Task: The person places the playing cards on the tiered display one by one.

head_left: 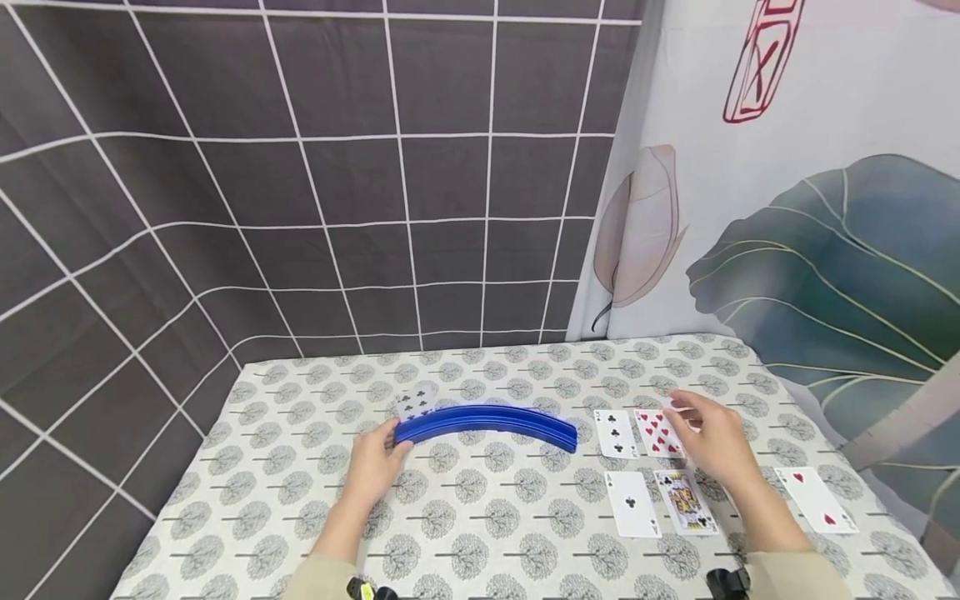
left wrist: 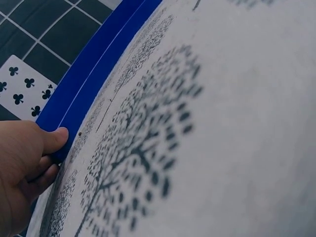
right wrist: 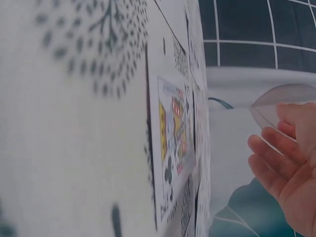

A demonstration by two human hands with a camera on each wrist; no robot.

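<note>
A blue curved card holder (head_left: pixel 487 417) lies on the tablecloth, and my left hand (head_left: pixel 372 462) grips its left end, thumb on the near side. Upright in that end stands a playing card of clubs (head_left: pixel 415 401), its lower part hidden by the holder; the left wrist view shows the clubs card (left wrist: pixel 19 89) beyond the thumb. My right hand (head_left: pixel 712 437) hovers over the right edge of a hearts card (head_left: pixel 657 433), fingers loosely bent. In the right wrist view the right hand (right wrist: pixel 291 163) is raised beside the cards with nothing in its fingers.
Left of the hearts card lies a three of clubs (head_left: pixel 616 434). Nearer me are an ace of clubs (head_left: pixel 632 505) and a king of clubs (head_left: pixel 683 502). A two of hearts (head_left: pixel 816 500) lies right of my forearm. A dark tiled-pattern curtain (head_left: pixel 337 183) hangs behind the table.
</note>
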